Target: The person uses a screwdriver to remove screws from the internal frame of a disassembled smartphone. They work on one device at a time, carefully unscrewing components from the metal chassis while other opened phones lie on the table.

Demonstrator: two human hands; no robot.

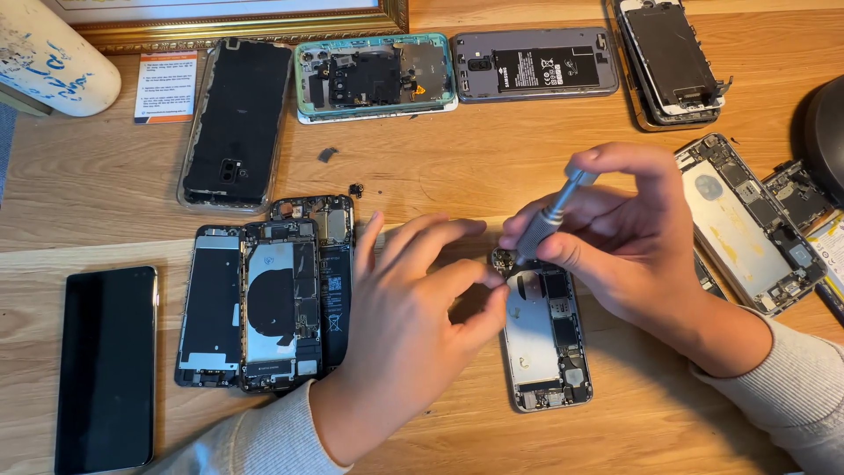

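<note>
Now | right hand grip clamped on screwdriver | tip seemingly on opened phone | left hand grip apart

warm even light, soft shadows (slight blur)

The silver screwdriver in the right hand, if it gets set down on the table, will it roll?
The screwdriver looks round and knurled, so it would probably roll on the flat wooden table. Its ridged metal handle likely grips well, and it seems stiff.
</note>
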